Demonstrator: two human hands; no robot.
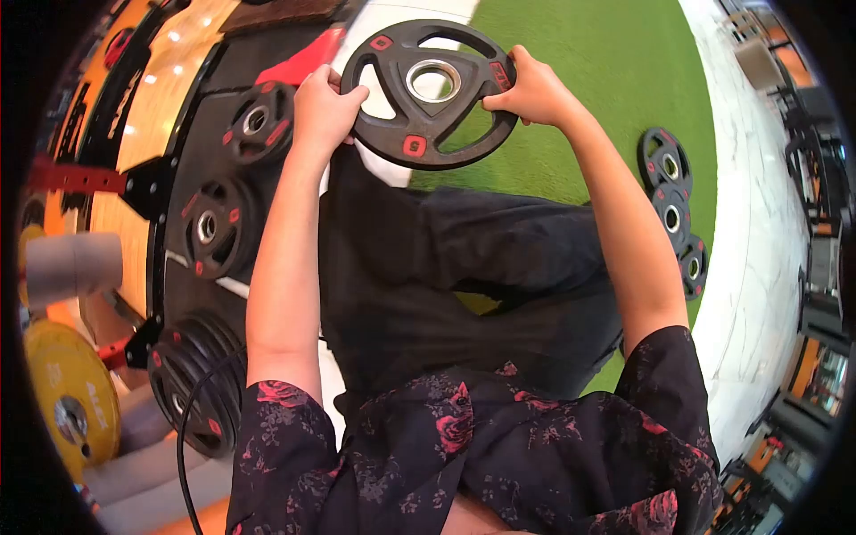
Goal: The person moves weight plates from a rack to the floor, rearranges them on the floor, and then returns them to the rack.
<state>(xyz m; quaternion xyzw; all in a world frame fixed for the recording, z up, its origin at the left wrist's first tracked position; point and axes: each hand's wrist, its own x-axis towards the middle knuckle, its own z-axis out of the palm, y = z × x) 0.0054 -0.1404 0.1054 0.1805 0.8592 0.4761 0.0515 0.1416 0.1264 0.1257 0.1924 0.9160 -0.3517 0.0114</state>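
Both my hands hold up a black weight plate (415,120) with red number patches and a metal-ringed centre hole. My left hand (325,107) grips its left rim, the thumb reaching over the face by a cut-out. On the opposite side, my right hand (533,87) is closed around the rim, with the thumb through or over the right cut-out. The plate is held out in front of me, above my dark trousers (464,259), its face turned toward me.
Several black plates (207,227) stand at the left by a rack with a red arm (76,176). A yellow plate (71,401) is at lower left. More small plates (670,209) lie on the green turf (580,36) at right, beside a white marble strip (744,223).
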